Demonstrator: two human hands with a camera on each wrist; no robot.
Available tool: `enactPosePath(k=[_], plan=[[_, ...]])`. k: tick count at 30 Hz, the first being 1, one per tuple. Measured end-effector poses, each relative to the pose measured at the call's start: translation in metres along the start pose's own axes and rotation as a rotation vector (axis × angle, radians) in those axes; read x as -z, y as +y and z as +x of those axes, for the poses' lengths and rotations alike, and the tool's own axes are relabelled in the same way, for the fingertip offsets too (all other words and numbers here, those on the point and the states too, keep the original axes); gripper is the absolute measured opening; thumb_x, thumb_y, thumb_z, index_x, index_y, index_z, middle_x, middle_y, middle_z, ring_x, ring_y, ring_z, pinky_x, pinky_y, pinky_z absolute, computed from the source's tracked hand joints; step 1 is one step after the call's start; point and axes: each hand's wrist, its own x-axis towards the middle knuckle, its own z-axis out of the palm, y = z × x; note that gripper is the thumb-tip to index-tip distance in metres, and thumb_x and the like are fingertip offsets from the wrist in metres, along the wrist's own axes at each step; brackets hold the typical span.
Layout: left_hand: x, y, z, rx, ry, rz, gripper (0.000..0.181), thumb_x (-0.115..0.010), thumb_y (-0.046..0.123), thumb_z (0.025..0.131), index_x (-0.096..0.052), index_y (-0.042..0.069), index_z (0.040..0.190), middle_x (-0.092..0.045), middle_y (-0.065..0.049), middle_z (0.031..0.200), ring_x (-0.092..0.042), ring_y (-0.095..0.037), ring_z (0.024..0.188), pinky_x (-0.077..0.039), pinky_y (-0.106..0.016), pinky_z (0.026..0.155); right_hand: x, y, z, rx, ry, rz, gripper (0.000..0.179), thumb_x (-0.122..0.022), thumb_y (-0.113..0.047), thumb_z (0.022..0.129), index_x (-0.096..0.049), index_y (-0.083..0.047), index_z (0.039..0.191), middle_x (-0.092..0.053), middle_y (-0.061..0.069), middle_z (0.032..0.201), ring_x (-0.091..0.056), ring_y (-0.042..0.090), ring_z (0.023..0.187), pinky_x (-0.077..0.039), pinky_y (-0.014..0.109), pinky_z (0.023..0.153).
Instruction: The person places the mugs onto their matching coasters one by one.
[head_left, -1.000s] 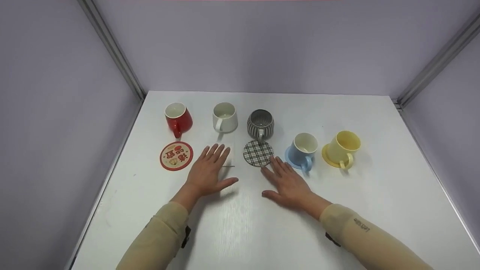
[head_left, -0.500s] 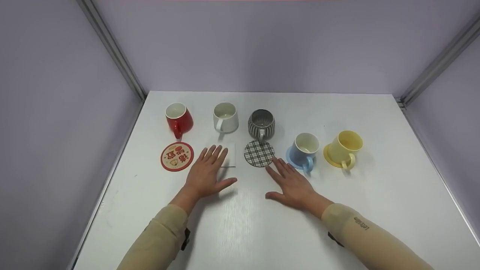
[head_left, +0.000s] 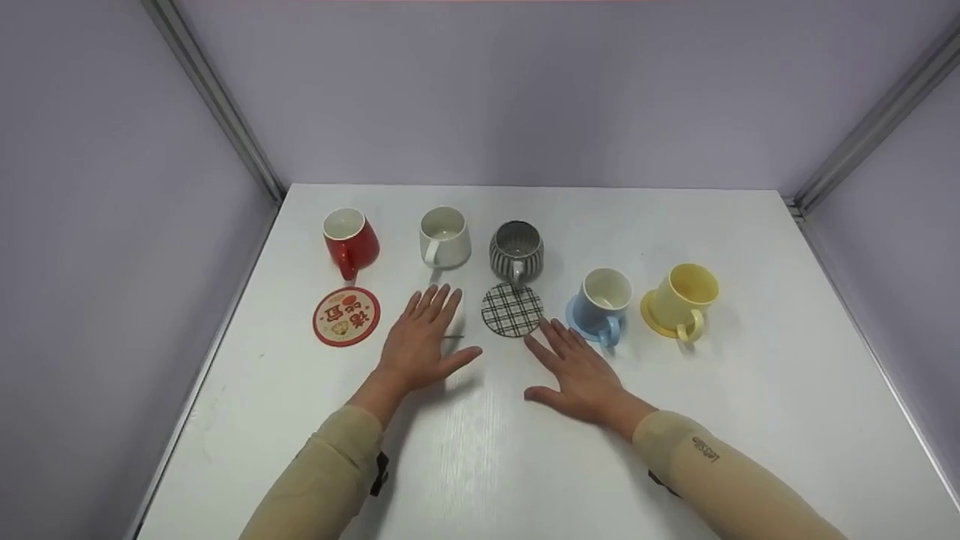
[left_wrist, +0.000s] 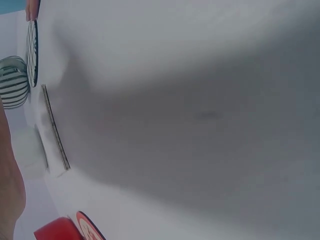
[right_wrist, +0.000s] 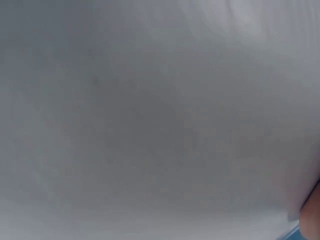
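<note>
My left hand [head_left: 420, 345] is held flat with its fingers spread and grips nothing. It hovers over a white square coaster [left_wrist: 56, 130], hiding most of it in the head view. My right hand [head_left: 577, 373] has its fingers straight too and holds nothing. Its fingertips lie close to a round plaid coaster [head_left: 512, 310] and a blue coaster [head_left: 573, 321]; whether they touch the table is hard to tell. A grey striped mug [head_left: 517, 262] stands behind the plaid coaster. The blue mug [head_left: 600, 311] sits on the blue coaster.
Behind the left hand is a white mug [head_left: 448, 247]. A red mug [head_left: 360, 247] stands at the back left, behind a red-rimmed round coaster [head_left: 346, 316]. To the right, a yellow mug [head_left: 675, 304] sits on a yellow coaster [head_left: 649, 319]. Walls enclose the white table [head_left: 480, 465].
The head view has shifted a little. My left hand has moved slightly right and forward over the white coaster. The right hand, mugs and coasters keep their places.
</note>
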Motion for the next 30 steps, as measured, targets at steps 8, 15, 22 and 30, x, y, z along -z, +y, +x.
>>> enactPosePath(k=[8,15,22,30], plan=[[-0.006,0.010,0.014,0.001,0.004,-0.030,0.100,-0.045,0.078,0.098,-0.024,0.012,0.170,-0.028,-0.012,0.173,-0.020,-0.029,0.162,-0.010,-0.043,0.131,0.000,-0.002,0.005,0.003,-0.047,-0.034,0.092,-0.039,-0.079,0.101,-0.017,-0.025,0.172,-0.007,0.002,0.178,-0.002,0.029,0.164,-0.009,0.048,0.131],[-0.010,0.027,0.034,0.033,0.040,-0.194,0.094,-0.058,0.064,0.100,-0.025,0.008,0.169,-0.030,-0.014,0.172,-0.023,-0.031,0.161,-0.012,-0.042,0.131,-0.001,0.002,0.001,0.000,-0.036,-0.025,0.092,-0.039,-0.079,0.101,-0.018,-0.024,0.172,-0.008,0.002,0.178,-0.003,0.029,0.164,-0.010,0.049,0.131],[-0.004,0.044,0.052,0.171,0.078,-0.532,0.090,-0.058,0.062,0.101,-0.026,0.012,0.169,-0.035,-0.012,0.170,-0.033,-0.034,0.157,-0.027,-0.048,0.127,-0.009,0.007,0.001,0.029,0.029,-0.012,0.091,-0.042,-0.078,0.100,-0.025,-0.022,0.171,-0.015,0.004,0.178,-0.008,0.030,0.164,-0.014,0.052,0.130],[0.004,0.052,0.071,0.402,0.115,-0.975,0.080,-0.053,0.063,0.105,-0.045,0.005,0.161,-0.053,-0.015,0.158,-0.053,-0.031,0.144,-0.043,-0.046,0.119,-0.008,0.006,0.001,0.025,0.023,0.003,0.091,-0.043,-0.078,0.100,-0.023,-0.024,0.171,-0.013,0.003,0.178,-0.006,0.028,0.164,-0.013,0.051,0.131]])
